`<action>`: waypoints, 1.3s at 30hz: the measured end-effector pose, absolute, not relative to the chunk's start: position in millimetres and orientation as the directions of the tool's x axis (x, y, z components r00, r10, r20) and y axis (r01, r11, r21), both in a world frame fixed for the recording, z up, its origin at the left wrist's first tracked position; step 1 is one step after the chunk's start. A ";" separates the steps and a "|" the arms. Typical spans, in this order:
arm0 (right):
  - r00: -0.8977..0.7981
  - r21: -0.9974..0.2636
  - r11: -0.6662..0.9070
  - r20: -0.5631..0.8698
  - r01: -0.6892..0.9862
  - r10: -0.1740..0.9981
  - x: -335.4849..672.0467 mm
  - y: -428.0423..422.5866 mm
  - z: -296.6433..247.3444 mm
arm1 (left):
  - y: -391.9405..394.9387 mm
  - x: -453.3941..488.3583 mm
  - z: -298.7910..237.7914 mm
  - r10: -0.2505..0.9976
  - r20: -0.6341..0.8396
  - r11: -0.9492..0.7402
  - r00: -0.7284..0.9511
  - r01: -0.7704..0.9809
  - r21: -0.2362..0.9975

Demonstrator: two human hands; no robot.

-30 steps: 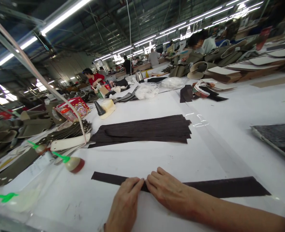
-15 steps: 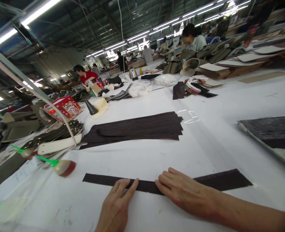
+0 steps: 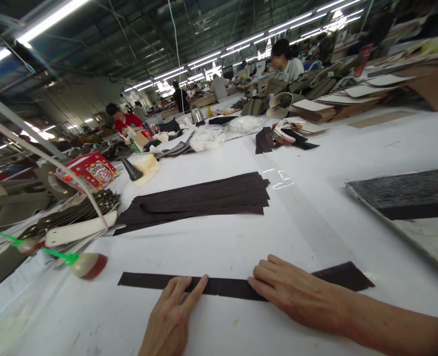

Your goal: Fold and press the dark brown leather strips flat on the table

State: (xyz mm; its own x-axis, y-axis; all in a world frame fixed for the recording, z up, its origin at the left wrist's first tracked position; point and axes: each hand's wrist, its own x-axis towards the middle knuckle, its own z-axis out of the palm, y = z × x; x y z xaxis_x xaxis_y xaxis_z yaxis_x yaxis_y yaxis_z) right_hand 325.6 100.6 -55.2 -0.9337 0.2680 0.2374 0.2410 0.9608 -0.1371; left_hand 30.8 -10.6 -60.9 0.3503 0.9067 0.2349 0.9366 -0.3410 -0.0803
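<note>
Dark strip (image 3: 224, 287) lies left-to-right across the white desk (image 3: 222, 237), close before the person, with the flat open left hand (image 3: 170, 316) touching it by its fingertips and the flat open right hand (image 3: 300, 294) covering its right part.

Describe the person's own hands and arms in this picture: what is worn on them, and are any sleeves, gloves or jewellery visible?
Both the left hand and the right hand are bare, with no gloves and no rings to be seen. The right forearm is uncovered as far as the picture's edge, with no sleeve, watch or band. The left wrist is cut off by the bottom edge, so anything worn there cannot be told.
</note>
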 end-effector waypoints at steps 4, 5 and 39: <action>-0.931 -0.137 0.963 0.256 0.233 0.261 329.6 100.2 -53.7 | -11.0 30.5 -62.1 0.908 0.225 -0.338 0.354 0.935 -0.108; -0.930 -0.135 0.963 0.259 0.232 0.260 331.1 100.0 -53.7 | -11.0 30.5 -62.3 0.908 0.222 -0.339 0.356 0.934 -0.113; -0.937 0.009 0.962 0.229 0.272 0.263 384.2 95.1 -51.6 | 27.3 152.3 -73.3 0.744 0.317 -0.645 0.588 0.756 0.111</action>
State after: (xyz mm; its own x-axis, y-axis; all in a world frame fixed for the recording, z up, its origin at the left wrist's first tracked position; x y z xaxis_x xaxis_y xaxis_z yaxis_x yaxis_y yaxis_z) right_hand 384.2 95.1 -51.6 -0.9372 0.2627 0.2294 0.2719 0.9623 0.0090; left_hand 152.3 27.3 -73.3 0.5880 0.7442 0.3170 0.7564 -0.6448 0.1106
